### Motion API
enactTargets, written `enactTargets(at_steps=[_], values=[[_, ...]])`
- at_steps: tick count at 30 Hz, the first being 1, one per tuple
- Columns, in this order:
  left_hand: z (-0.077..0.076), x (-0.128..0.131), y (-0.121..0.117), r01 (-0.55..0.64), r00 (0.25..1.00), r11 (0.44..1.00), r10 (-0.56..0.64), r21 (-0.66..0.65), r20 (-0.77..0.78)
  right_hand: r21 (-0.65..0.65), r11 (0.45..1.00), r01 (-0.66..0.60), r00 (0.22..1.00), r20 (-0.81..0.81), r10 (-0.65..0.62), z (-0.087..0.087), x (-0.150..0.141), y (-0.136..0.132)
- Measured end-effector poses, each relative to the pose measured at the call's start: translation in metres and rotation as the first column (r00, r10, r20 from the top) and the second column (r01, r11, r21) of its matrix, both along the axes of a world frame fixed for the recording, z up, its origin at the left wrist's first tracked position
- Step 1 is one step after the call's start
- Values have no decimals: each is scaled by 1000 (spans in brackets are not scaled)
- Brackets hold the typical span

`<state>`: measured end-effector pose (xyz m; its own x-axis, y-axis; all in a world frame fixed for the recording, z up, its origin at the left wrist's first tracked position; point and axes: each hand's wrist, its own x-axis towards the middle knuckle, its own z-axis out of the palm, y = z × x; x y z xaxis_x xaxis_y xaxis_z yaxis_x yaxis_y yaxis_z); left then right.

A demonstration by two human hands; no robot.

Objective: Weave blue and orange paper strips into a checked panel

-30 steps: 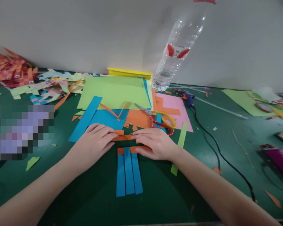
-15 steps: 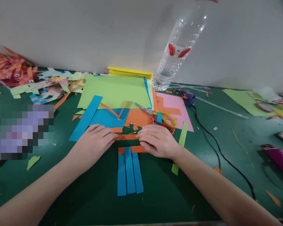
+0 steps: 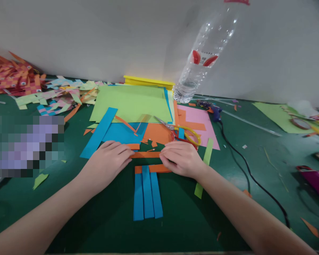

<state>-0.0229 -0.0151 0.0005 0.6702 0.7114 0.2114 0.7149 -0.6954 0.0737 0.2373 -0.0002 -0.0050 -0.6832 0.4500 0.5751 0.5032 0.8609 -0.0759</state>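
Three blue paper strips [image 3: 147, 193] lie side by side on the green mat, running toward me. An orange strip [image 3: 159, 168] crosses their far ends. A second orange strip [image 3: 146, 154] lies just beyond it. My left hand [image 3: 110, 159] rests flat with its fingertips on the left end of that second strip. My right hand [image 3: 181, 158] has its fingers curled and pinches the strip's right end. Red and yellow scissors [image 3: 184, 135] lie just behind my right hand.
Sheets of green [image 3: 131, 104], blue [image 3: 123, 134], orange and pink paper [image 3: 200, 122] lie behind the hands. A clear plastic bottle [image 3: 202, 60] stands at the wall. Woven paper pieces [image 3: 29, 88] pile at the left. A glue gun [image 3: 211, 109] and its black cable [image 3: 244, 166] run on the right.
My right hand has slid to the right along the orange strip, and more of the strip shows between the hands. The left hand has stayed put.
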Motion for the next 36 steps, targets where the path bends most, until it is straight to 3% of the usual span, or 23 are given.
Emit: enactTargets(at_steps=[14,20,24,31,36], values=[[-2,4,1,-19,1000,1000,19,11,-18,-60,998,-13,1000,-7,12,-4,-2,4],[-4,3,1,-44,999,998,44,-36,20,-19,995,99,995,9,-99,-1,1,1],[-6,2,1,-47,997,997,50,-61,53,17,996,87,996,28,-87,4,6,1],[-4,4,2,-37,998,999,39,-37,53,-79,996,-27,1000,2,27,3,5,1],[-4,6,1,-31,998,999,30,37,47,-136,988,77,997,38,-72,1,1,-2]])
